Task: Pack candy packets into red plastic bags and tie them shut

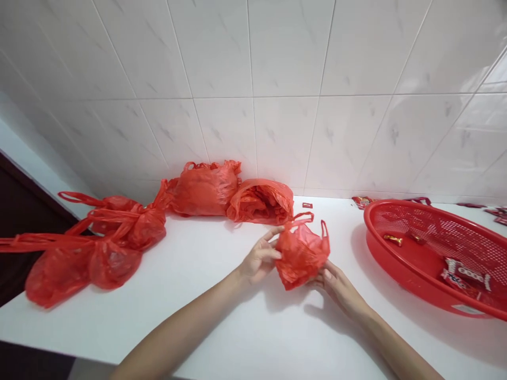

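A small red plastic bag (pixel 301 254) stands on the white counter in the middle of the view, its two handles sticking up. My left hand (pixel 259 258) grips its left side with the fingers curled round the plastic. From below and to the right, my right hand (pixel 336 285) holds the bag's bottom corner, fingers pressed against it. What the bag contains is hidden.
Several filled, tied red bags (pixel 119 232) lie at the left, two more bags (pixel 233 192) against the tiled wall. A red mesh basket (pixel 396 264) with a few wrapped candies (pixel 465 275) sits at the right. Loose candies (pixel 362 200) lie near the wall.
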The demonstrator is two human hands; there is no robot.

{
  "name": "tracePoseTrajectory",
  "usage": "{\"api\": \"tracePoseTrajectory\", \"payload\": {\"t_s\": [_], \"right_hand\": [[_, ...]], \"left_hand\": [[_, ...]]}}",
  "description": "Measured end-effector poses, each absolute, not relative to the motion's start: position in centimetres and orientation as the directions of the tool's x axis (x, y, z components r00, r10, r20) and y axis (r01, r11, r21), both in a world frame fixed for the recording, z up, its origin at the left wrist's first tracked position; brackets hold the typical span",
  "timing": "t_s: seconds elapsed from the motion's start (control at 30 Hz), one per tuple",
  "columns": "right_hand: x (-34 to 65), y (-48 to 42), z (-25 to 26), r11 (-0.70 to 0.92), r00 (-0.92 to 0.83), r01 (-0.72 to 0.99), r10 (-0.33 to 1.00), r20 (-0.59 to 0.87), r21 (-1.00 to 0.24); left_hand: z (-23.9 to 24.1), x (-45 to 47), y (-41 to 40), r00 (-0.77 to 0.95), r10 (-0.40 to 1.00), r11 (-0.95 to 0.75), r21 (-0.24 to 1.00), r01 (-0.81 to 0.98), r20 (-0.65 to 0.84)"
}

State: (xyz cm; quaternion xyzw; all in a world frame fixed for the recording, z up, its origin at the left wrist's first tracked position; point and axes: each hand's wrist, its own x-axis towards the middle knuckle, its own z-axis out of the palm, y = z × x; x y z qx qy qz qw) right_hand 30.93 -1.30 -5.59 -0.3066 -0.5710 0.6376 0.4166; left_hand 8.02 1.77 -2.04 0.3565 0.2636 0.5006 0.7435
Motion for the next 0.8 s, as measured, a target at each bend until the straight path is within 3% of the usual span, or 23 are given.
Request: {"api": "tracePoseTrajectory", "payload": {"t_s": [0.23,0.6,0.8], "right_hand": [[30.8,-1.1,-5.2,0.066,-0.236,-0.103,0.968,0.089,-0.992],[32.1,-0.3,-4.6,0.171,-0.04,0.055,0.985,0.169,-0.984],[33.2,0.4,-3.9,0.274,0.014,0.057,0.961,0.275,-0.96]], "left_hand": [[-5.8,12.3,-0.1,0.312,0.94,0.302,0.766,-0.568,-0.14],[-6.6,14.5,1.6,0.335,0.94,0.223,0.865,-0.449,-0.068],[-4.3,11.4,6.2,0.12,0.988,-0.063,0.955,-0.289,0.101]]}}
